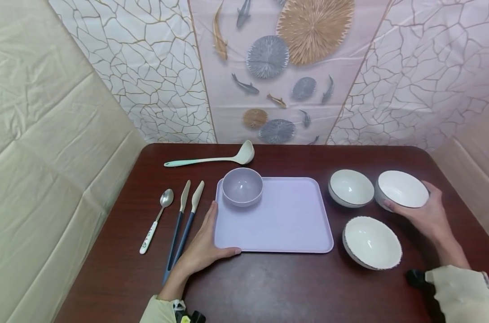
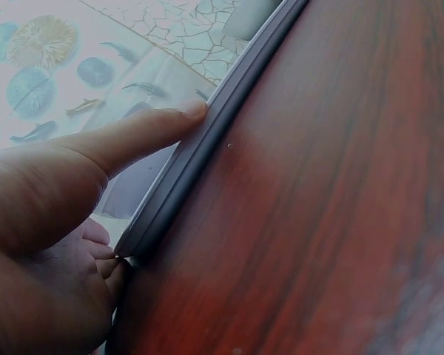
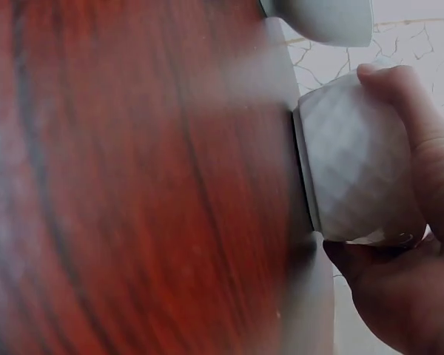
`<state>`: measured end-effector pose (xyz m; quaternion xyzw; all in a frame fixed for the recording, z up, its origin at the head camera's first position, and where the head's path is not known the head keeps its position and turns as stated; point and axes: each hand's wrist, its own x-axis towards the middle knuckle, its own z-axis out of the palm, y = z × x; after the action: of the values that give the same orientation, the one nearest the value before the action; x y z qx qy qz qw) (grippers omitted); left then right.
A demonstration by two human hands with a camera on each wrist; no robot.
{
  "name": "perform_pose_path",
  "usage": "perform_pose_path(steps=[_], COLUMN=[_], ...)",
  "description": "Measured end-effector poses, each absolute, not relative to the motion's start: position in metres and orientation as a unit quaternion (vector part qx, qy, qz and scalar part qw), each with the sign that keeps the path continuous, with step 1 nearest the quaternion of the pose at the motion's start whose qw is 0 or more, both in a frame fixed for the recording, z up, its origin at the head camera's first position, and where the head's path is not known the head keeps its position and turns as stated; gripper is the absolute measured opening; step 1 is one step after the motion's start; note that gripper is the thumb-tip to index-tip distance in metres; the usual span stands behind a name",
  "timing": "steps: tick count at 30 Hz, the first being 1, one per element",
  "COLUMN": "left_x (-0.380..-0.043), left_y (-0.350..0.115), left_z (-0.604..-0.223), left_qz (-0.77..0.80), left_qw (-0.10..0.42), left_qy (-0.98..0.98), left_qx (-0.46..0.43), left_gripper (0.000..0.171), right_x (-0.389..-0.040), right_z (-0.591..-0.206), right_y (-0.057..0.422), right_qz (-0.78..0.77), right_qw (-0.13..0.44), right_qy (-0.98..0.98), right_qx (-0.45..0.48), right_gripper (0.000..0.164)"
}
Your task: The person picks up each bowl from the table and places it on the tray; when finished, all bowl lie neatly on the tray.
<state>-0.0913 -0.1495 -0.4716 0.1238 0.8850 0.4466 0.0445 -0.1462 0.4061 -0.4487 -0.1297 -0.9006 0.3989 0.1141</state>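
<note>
A lilac tray (image 1: 284, 215) lies flat on the table, with a greyish-purple bowl (image 1: 242, 187) on its far left part. My left hand (image 1: 201, 246) spans the tray's near left corner: the straight thumb touches the front edge, the fingers extend along the left side. The left wrist view shows that thumb (image 2: 144, 137) against the rim. At the right, my right hand (image 1: 428, 215) grips a white bowl (image 1: 403, 188), thumb on the near side, other fingers around the right side. The right wrist view shows the faceted outer wall of this bowl (image 3: 355, 159); its base is at or just above the table.
Left of the held bowl stands another white bowl (image 1: 351, 188), and nearer a rough-rimmed white bowl (image 1: 372, 243). Two dark-handled knives (image 1: 193, 204) and a spoon (image 1: 157, 220) lie left of the tray. Behind it is a pale ladle (image 1: 228, 158). Fabric walls (image 1: 119, 148) border the table.
</note>
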Motion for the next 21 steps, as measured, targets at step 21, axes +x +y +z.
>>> perform_pose_path(steps=[21], left_x=[-0.091], left_y=[-0.147], left_z=[-0.47], left_qz=[0.453], left_qw=[0.035], left_qy=[0.881], left_qx=[0.13], left_gripper=[0.133], right_x=[-0.155], right_z=[-0.382], right_y=[0.376], right_qz=[0.407], right_qw=[0.136], right_qy=[-0.898], right_qx=[-0.093], right_gripper=[0.108])
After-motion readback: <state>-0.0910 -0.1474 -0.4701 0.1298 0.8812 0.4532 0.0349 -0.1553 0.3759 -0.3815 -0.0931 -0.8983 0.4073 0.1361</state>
